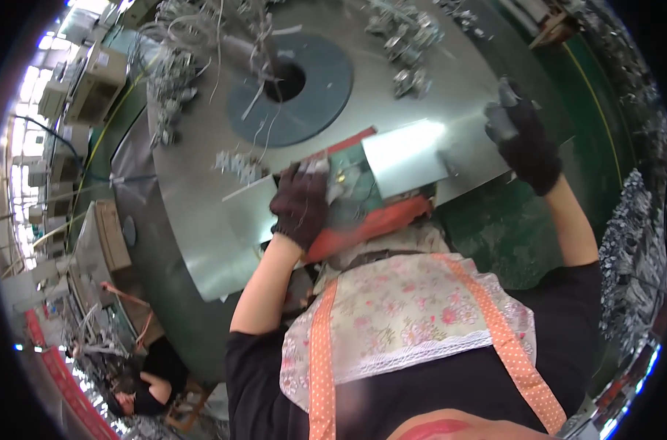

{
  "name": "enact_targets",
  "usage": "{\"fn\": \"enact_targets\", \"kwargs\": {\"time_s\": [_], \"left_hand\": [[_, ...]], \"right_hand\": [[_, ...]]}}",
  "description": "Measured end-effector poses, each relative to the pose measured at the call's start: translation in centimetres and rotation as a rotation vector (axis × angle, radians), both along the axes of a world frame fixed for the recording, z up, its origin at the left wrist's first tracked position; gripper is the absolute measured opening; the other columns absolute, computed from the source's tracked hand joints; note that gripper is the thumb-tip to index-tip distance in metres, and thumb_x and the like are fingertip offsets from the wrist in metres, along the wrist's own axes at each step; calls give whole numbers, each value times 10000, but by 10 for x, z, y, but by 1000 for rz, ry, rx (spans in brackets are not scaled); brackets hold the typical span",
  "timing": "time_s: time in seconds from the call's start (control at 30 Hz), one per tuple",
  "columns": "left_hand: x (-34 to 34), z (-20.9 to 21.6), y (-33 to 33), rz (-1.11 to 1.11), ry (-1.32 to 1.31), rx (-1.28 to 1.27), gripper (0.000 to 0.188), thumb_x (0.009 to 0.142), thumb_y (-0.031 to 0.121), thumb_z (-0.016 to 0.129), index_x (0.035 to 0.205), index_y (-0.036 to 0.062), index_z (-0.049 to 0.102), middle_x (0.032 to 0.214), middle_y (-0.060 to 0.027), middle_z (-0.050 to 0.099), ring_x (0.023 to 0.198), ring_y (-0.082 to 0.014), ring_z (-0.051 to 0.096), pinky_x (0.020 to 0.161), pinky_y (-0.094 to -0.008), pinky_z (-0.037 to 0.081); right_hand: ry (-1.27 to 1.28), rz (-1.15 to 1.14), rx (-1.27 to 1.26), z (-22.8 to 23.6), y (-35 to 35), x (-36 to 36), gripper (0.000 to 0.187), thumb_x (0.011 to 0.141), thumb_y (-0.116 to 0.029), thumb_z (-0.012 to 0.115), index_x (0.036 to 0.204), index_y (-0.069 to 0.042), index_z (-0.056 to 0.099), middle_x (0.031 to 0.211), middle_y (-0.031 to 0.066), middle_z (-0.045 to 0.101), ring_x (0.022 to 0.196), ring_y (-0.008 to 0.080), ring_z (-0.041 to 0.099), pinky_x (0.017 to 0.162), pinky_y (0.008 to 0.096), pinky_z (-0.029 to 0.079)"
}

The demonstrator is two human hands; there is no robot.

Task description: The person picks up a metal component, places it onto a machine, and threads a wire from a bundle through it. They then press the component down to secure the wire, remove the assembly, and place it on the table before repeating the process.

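Observation:
My left hand (300, 202), in a dark glove, rests at the left end of a green work surface edged in red (359, 187). Its fingers are curled over the surface, and what they hold, if anything, is hidden. Pale grey patches show at its fingertips, with small brass-coloured and silvery bits just to the right. Out at the table's right side, my right hand (528, 143), in a dark glove too, is raised with its fingers apart. Grey tips show on its index finger and thumb; whether these are coverings or a part I cannot tell. A shiny metal plate (403, 158) lies between the hands.
A grey disc with a dark central hole (326, 95) lies on the metal table (194, 242). Piles of silvery metal parts (407, 37) and loose pale wires (179, 26) surround it. Heaped parts (631, 271) stand at far right. Another person (157, 381) sits at lower left.

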State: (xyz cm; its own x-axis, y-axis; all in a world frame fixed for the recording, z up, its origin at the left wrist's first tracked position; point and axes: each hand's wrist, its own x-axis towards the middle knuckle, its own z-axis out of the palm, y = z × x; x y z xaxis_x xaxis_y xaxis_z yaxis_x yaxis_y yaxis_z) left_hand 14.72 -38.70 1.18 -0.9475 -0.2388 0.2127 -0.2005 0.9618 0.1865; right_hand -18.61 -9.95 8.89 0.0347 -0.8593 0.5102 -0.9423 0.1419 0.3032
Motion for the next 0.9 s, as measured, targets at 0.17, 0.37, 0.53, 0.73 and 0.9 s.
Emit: {"fn": "enact_targets", "kwargs": {"time_s": [0.17, 0.37, 0.53, 0.73, 0.9], "left_hand": [[-3, 1, 1, 30, -50, 20, 552, 880, 368, 691, 1277, -8, 611, 1235, -210, 672, 1199, -368, 621, 1119, -483, 406], [-4, 4, 5, 44, -93, 37, 568, 879, 381, 693, 1304, 16, 603, 1257, -199, 665, 1230, -356, 604, 1122, -483, 402], [-1, 6, 5, 54, -101, 21, 559, 874, 376, 702, 1296, 22, 606, 1247, -191, 667, 1223, -351, 604, 1120, -480, 404], [4, -2, 0, 23, -50, -26, 541, 867, 350, 707, 1284, 20, 608, 1226, -193, 672, 1201, -348, 617, 1110, -476, 417], [-8, 12, 9, 25, -74, 53, 486, 873, 319, 695, 1256, 28, 623, 1177, -195, 682, 1159, -372, 625, 1078, -477, 440]], "right_hand": [[-1609, -10, -253, 43, -18, 73, 382, 935, -103, 670, 1300, -17, 603, 1158, 136, 686, 960, 267, 721, 751, 370, 603], [-2216, 232, -350, 27, -44, 92, 326, 979, -106, 603, 1294, -22, 597, 1027, 96, 711, 906, 169, 704, 731, 311, 569], [-2088, 524, -28, 55, -48, 102, 430, 988, -200, 660, 1376, -50, 552, 1201, 123, 670, 1031, 182, 681, 844, 341, 576], [-1993, 823, 40, 42, -66, 98, 716, 946, -549, 593, 1368, 25, 525, 1246, 193, 642, 1092, 247, 673, 907, 381, 582], [-2486, 730, -56, -5, -112, 117, 556, 1009, -389, 573, 1436, -43, 491, 1247, 181, 628, 1043, 257, 678, 915, 408, 585]]}}
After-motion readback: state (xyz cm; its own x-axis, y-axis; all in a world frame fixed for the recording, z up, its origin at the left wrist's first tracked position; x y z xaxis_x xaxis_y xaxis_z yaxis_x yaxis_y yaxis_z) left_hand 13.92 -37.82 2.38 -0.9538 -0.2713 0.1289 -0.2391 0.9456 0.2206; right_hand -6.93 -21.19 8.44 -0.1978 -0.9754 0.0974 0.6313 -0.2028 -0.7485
